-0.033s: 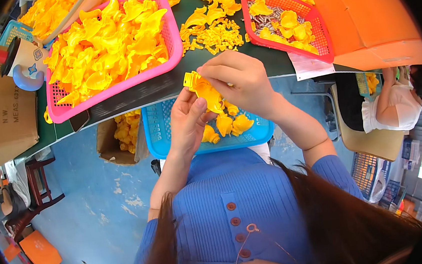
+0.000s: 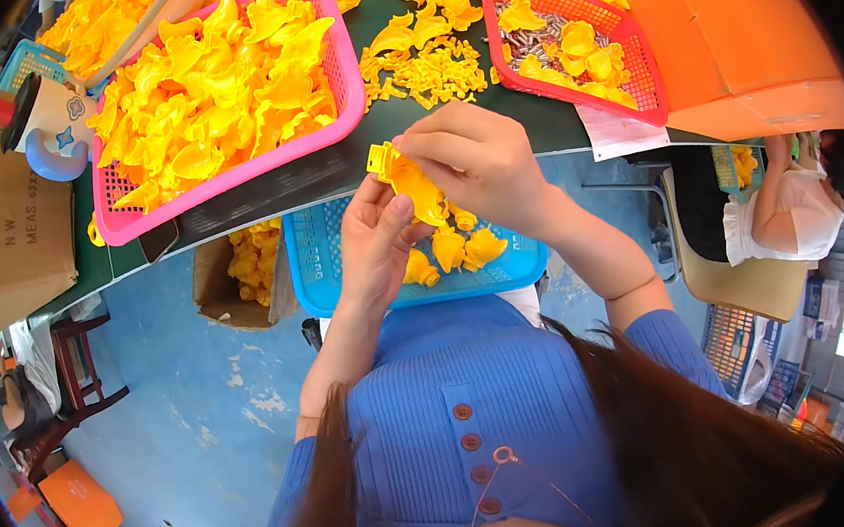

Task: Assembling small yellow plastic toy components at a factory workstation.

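Note:
My left hand (image 2: 377,237) is closed around a hollow yellow plastic shell piece (image 2: 416,190), gripping it from the left and below. The piece has a ridged, squared collar at its upper left, and its cupped inside faces up. Above it, my right hand (image 2: 478,158) bends in with thumb and fingertips pinched at the collar; anything small between them is hidden. Below both hands is a blue plastic basket (image 2: 307,273), where several rounded yellow pieces (image 2: 449,249) lie.
On the dark green table, a pink basket (image 2: 349,59) heaped with yellow shells stands left, near small yellow parts (image 2: 440,69). A red basket (image 2: 578,92) holds shells and small metallic parts. An orange box (image 2: 723,26) is at right, a carton (image 2: 7,219) at left. Another person (image 2: 784,212) sits at right.

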### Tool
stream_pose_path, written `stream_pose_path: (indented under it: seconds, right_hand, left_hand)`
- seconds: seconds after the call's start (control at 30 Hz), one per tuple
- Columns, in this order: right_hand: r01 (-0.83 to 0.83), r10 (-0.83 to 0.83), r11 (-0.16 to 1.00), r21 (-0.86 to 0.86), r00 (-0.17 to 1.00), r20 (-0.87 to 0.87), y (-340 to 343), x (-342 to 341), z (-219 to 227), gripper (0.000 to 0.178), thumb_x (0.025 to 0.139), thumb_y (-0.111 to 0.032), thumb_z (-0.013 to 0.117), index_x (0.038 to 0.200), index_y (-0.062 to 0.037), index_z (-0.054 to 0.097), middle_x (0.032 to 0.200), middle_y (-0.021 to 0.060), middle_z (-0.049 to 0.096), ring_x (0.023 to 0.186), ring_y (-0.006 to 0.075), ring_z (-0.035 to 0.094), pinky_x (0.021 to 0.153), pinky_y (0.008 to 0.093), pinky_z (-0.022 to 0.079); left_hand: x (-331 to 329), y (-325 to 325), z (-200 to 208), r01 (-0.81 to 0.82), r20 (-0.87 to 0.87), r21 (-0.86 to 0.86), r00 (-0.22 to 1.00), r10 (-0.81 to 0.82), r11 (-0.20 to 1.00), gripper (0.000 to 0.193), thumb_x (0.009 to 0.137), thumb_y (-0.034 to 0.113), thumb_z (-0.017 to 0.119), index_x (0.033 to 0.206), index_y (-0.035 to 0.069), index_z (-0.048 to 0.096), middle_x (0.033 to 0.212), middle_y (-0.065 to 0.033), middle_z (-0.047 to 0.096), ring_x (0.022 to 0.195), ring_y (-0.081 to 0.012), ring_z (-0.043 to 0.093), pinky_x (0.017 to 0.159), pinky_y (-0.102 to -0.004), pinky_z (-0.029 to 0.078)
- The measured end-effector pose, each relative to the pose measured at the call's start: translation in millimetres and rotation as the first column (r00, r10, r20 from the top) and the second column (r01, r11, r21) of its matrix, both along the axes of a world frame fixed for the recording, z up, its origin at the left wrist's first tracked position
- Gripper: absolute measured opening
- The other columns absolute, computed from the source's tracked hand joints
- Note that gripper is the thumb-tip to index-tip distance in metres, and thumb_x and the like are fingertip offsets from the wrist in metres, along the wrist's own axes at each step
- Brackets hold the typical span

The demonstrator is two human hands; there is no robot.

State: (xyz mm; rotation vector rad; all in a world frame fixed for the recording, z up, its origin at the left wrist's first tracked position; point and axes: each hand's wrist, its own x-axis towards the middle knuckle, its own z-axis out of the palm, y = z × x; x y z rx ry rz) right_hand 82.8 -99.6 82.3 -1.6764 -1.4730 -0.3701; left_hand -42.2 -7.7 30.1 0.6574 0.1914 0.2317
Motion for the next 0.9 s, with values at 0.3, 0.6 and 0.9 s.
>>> stream_pose_path:
  seconds: [0.3,0.6,0.9]
  right_hand:
    - [-0.012,0.01,0.999,-0.031,0.999,-0.042,0,0,-3,0.014,0.067,0.004,0.068,0.08,-0.0013,0.064,0.077,0.0078,0.063,0.067,0.0194,0.062,0.055,0.0274,0.05]
    - [-0.015,0.018,0.999,-0.04,0.998,0.063,-3,0,-1,0.016,0.066,0.005,0.067,0.08,-0.0009,0.063,0.077,0.0076,0.063,0.068,0.0203,0.062,0.056,0.0277,0.05]
    - [-0.072,0.061,0.993,-0.098,0.991,-0.118,-10,2,1,0.02,0.069,0.004,0.066,0.089,-0.0023,0.065,0.079,0.008,0.064,0.072,0.0205,0.063,0.061,0.0273,0.051]
  left_hand:
    - [-1,-1,-1,-0.041,-0.011,0.054,0.999,0.042,0.998,0.047,0.085,0.019,0.062,0.124,-0.001,0.042,0.111,-0.0085,0.057,0.097,-0.0138,0.059,0.074,-0.0236,0.053]
    - [0,-1,5,-0.046,-0.026,0.126,0.998,0.049,0.991,0.047,0.084,0.018,0.063,0.121,-0.003,0.044,0.11,-0.0097,0.057,0.097,-0.0144,0.059,0.077,-0.0249,0.052]
    - [0,-3,-1,-0.04,-0.039,0.159,0.998,0.047,0.986,0.043,0.084,0.017,0.063,0.119,-0.003,0.047,0.111,-0.0097,0.057,0.096,-0.0148,0.06,0.077,-0.0258,0.052]
